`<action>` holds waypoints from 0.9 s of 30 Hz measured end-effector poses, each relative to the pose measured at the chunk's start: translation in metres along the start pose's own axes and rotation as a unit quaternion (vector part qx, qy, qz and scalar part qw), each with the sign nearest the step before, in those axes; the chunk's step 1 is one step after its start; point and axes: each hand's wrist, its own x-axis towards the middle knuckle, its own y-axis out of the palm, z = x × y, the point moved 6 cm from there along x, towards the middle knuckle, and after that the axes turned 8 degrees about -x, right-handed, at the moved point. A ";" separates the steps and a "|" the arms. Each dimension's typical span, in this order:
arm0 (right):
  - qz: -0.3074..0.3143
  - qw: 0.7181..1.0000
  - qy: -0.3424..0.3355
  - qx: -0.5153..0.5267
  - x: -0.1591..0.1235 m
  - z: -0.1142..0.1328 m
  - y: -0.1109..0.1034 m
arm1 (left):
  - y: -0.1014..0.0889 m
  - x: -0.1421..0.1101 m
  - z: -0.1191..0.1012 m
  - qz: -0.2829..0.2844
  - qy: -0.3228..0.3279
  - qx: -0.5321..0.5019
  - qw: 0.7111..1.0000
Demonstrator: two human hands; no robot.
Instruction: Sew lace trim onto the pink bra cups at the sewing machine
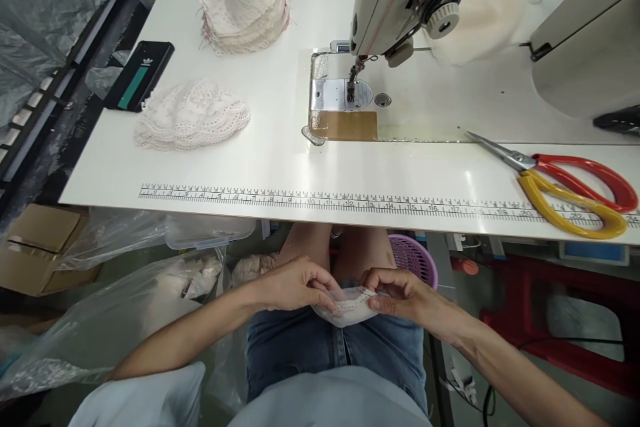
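A small white cup-shaped fabric piece with a lacy edge (345, 313) hangs above my lap, below the table's front edge. My left hand (305, 285) has its fingers closed on the left rim of the piece, some fingertips inside it. On the opposite side, my right hand (400, 295) pinches the lacy rim between thumb and fingers. A stack of white lace pieces (193, 113) lies on the table at the left. Behind it stands a taller pile of white cup-shaped fabric (245, 3) with frayed thread ends.
A sewing machine (400, 7) stands at the right of the white table (280, 167). Scissors (565, 187) with red and yellow handles lie near the front edge, over a printed ruler (350, 203). A black phone-like object (140, 75) rests at left. A purple basket (415, 260) is below.
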 end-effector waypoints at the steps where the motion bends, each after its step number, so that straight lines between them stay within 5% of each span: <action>1: -0.002 1.000 0.002 0.001 0.000 -0.001 0.000 | 0.000 -0.001 0.000 0.002 -0.001 0.001 1.000; 8: -0.006 0.999 0.004 -0.041 0.000 0.007 0.004 | 0.004 -0.003 -0.009 0.046 0.023 0.033 0.998; 27: -0.033 0.988 -0.024 -0.149 0.002 0.028 0.013 | 0.007 0.006 -0.013 -0.028 0.051 0.107 0.993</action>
